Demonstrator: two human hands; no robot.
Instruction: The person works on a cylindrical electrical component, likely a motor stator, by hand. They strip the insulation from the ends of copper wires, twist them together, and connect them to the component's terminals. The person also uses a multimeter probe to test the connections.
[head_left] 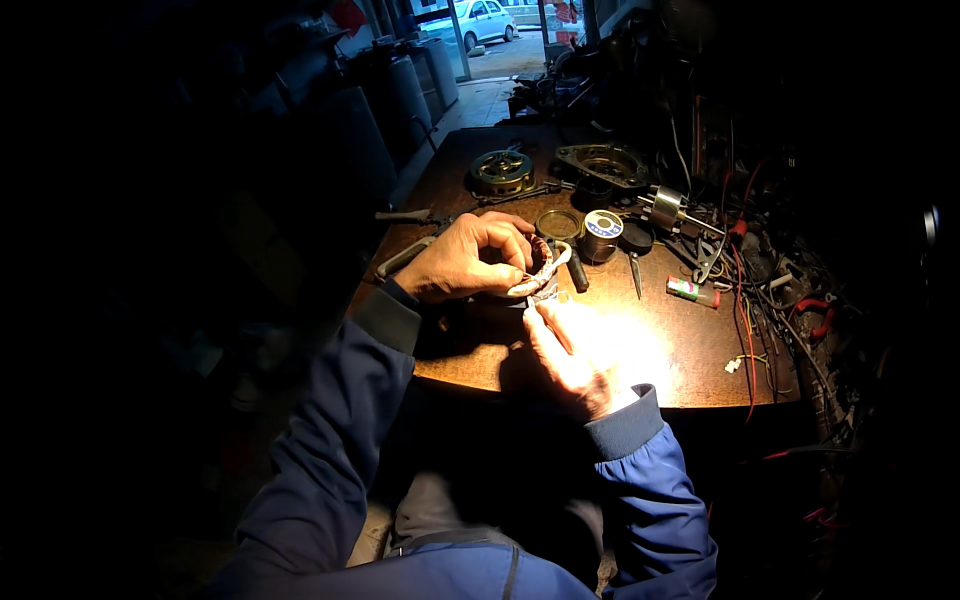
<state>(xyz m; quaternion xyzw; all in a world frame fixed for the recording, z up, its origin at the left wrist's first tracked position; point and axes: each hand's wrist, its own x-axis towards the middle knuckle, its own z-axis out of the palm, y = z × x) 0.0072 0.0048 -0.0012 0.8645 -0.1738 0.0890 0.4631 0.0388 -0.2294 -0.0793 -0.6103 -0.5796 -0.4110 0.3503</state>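
Note:
A ring-shaped motor stator with copper windings and white wrapping sits at the near part of the wooden table. My left hand is curled over its left side, thumb and forefinger pinched together at a coil end. Just in front of the ring, my right hand has its fingers closed in a pinch. A small pale tip shows between those fingers, close to the stator's lower edge; its kind cannot be made out. Strong lamp glare washes out the back of the right hand. The stator's left side is hidden behind my left hand.
Beyond the stator are a spool of wire, a shallow brass-coloured dish and a pointed tool. A rotor, a small tube and tangled wires lie right. Metal motor housings stand at the back of the table.

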